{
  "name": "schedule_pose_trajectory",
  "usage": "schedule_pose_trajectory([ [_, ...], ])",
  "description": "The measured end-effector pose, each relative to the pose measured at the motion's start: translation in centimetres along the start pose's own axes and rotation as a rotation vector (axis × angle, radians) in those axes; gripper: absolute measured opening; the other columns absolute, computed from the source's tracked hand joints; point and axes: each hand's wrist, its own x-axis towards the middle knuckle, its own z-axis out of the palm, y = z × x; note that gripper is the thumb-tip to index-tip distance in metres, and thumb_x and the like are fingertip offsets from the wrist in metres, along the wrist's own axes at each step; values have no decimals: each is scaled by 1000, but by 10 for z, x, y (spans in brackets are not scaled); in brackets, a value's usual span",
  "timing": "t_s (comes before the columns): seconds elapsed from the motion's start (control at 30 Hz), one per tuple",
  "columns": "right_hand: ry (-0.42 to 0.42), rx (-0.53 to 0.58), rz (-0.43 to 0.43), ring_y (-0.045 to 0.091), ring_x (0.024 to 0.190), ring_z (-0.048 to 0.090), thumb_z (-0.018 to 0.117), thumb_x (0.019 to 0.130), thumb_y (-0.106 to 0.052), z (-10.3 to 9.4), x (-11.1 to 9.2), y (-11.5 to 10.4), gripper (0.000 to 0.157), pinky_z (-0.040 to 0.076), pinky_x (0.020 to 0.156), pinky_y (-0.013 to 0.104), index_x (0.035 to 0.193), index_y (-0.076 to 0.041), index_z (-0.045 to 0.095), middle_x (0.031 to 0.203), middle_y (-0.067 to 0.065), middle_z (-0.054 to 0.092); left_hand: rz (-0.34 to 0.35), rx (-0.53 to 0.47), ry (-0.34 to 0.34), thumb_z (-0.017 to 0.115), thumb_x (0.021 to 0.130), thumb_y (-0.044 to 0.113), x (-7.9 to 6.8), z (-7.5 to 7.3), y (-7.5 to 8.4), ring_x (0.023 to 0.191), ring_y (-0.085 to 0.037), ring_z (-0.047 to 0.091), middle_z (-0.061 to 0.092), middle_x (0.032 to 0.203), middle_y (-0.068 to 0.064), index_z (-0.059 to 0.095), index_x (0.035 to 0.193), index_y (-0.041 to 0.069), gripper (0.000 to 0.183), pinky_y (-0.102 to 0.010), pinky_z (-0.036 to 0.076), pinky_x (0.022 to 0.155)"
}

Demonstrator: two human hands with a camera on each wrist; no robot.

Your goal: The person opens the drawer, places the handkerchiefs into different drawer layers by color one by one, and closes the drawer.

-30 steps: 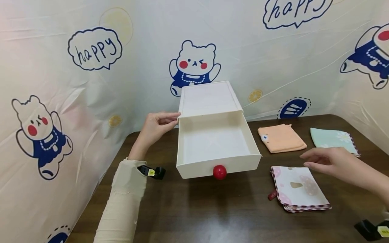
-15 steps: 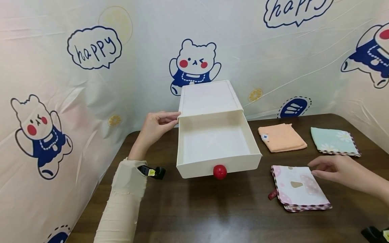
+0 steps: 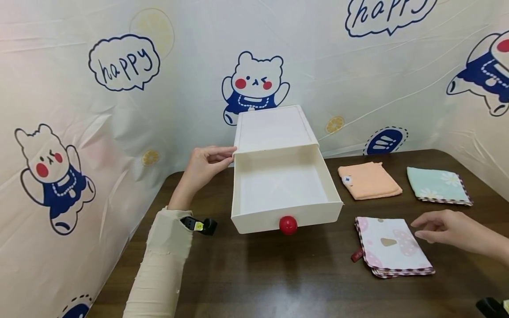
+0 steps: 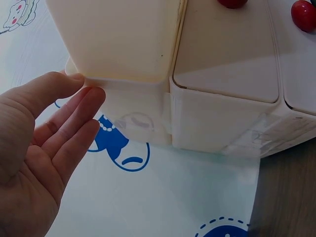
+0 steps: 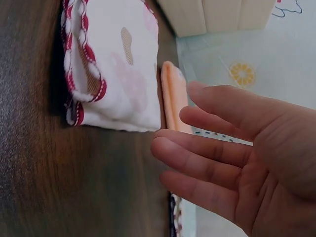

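A white drawer cabinet [image 3: 274,128] stands on the table with its upper drawer [image 3: 286,213] pulled out; the drawer has a red round knob [image 3: 288,225] and nothing in it. My left hand [image 3: 203,167] touches the cabinet's left front edge with its thumb and fairly straight fingertips [image 4: 94,101]. To the right lies a folded white and pink cloth [image 3: 391,245] with a checked, stitched edge. Just beyond its right side hovers my right hand [image 3: 451,227], fingers relaxed and holding nothing. Behind it lie a folded orange cloth [image 3: 370,181] and a folded mint cloth [image 3: 435,185] with flowers.
Everything stands on a dark wooden table [image 3: 286,287]. A printed curtain [image 3: 191,66] hangs close behind and along both sides. In the left wrist view, further white drawer fronts [image 4: 227,54] with red knobs show on the cabinet.
My right hand has drawn back right and toward me, from above the gap between the mint and pink cloths to beside the pink cloth. The left hand and drawer stay put.
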Motion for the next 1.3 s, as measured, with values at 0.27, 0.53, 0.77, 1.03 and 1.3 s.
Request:
schedule_pose_trajectory([
  [0.27, -86, 113, 10, 1, 58, 47, 63, 87, -17, 2, 1, 10, 26, 38, 48, 23, 102, 4, 62, 63, -9, 55, 0, -1, -1, 63, 83, -5, 0, 0, -1, 86, -38, 62, 64, 102, -23, 63, 109, -9, 27, -17, 50, 66],
  [0.53, -153, 210, 100, 6, 54, 49, 63, 87, -19, 6, 5, 14, 29, 44, 47, 24, 103, 5, 62, 61, -1, 54, -3, 14, 1, 64, 84, -1, 0, 0, -1, 85, -33, 63, 64, 102, -22, 63, 110, -8, 27, -18, 50, 66],
  [0.77, -186, 306, 146, 10, 54, 51, 64, 86, -20, 9, 9, 14, 27, 47, 46, 28, 98, 4, 62, 62, 3, 54, -2, 1, 1, 63, 83, -3, 0, 0, -1, 87, -39, 62, 64, 102, -23, 63, 109, -8, 26, -17, 50, 66],
  [1.03, -178, 277, 233, 14, 54, 50, 65, 85, -26, 12, 13, 11, 25, 47, 47, 29, 88, -2, 62, 61, 2, 50, -3, 12, 1, 63, 83, -4, 0, -1, 0, 86, -35, 63, 64, 102, -22, 63, 109, -8, 26, -18, 50, 67],
  [1.3, -130, 210, 317, 14, 50, 46, 71, 79, -31, 21, 18, 9, 30, 45, 45, 28, 73, -5, 58, 55, 0, 46, -2, 13, 1, 63, 83, -4, 0, 0, 0, 85, -34, 63, 64, 101, -22, 63, 109, -8, 26, -18, 50, 67],
])
